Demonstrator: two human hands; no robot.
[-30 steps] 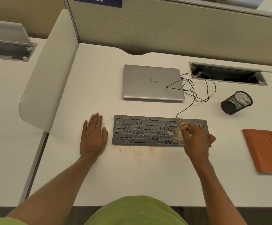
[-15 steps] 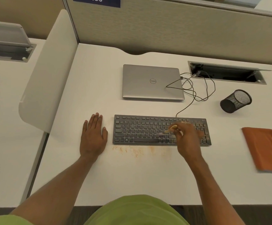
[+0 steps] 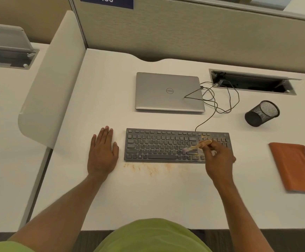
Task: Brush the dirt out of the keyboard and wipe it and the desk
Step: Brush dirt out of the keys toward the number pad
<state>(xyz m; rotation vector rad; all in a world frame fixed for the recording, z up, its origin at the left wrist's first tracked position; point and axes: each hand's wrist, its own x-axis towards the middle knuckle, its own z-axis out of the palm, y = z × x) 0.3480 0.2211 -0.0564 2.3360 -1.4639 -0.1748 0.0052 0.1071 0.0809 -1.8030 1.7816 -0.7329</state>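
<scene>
Keyboard (image 3: 166,145) lies flat on tabletop (image 3: 148,197), long edge toward the person. Right grip (image 3: 220,157) is over keyboard's right end, fingers curled & pinching a small wooden brush (image 3: 202,143). Brush tip points left, low over the keys right of middle. It's blurred, so can't tell if it touches them. Yellowish specks show on keys around the brush. Left grip (image 3: 102,153) lies just left of keyboard, palm down on tabletop, fingers straight & close together, thumb out toward keyboard w/o touching it. Orange dirt (image 3: 148,168) is strewn on tabletop along keyboard's near edge, left to mid. Orange cloth (image 3: 293,166) lies flat well right of keyboard. Closed silver laptop (image 3: 168,92) sits behind keyboard. Cable (image 3: 215,106) runs from keyboard's back edge & loops behind-right. Black mesh cup (image 3: 262,113) sits behind-right of keyboard.
</scene>
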